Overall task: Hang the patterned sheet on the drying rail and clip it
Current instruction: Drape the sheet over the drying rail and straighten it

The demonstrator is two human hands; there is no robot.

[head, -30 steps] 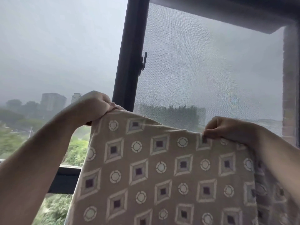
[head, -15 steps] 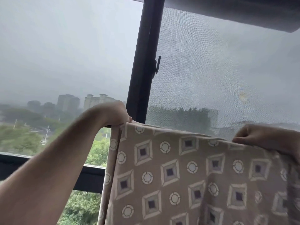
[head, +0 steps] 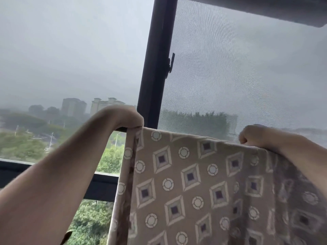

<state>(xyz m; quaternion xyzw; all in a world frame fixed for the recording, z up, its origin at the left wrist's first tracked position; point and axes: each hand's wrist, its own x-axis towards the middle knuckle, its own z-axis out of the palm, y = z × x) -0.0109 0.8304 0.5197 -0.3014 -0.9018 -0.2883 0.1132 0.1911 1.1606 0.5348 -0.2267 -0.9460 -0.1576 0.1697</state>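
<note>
- The left forearm (head: 53,183) rises from the lower left corner, bare, and the right forearm (head: 304,156) comes in from the right edge.
- The patterned sheet (head: 194,183) hangs between the two arms and fills the lower middle and right of the view. It is tan cloth printed with rows of pale diamonds with dark square centres, set between pale rings.
- Its left border hangs as a narrow folded strip. Its right part falls in darker soft folds under the right forearm.
- The sheet's top edge runs almost straight from hand to hand, sloping slightly down to the right.
- The left hand (head: 127,117) bends down at the wrist, fingers curled over the sheet's top left corner and gripping it. The fingertips are hidden behind the cloth.
- A short dark piece of the drying rail (head: 120,129) shows just under that hand, touching the sheet's corner.
- The right hand (head: 251,135) is curled into a fist on the top edge, holding the cloth.
- Behind stand a dark window post (head: 155,68) with a latch (head: 170,63), a mesh screen (head: 247,76) on its right, and a lower frame bar (head: 100,184).
- Beyond the glass lie green trees (head: 109,156) and hazy buildings (head: 99,105).
</note>
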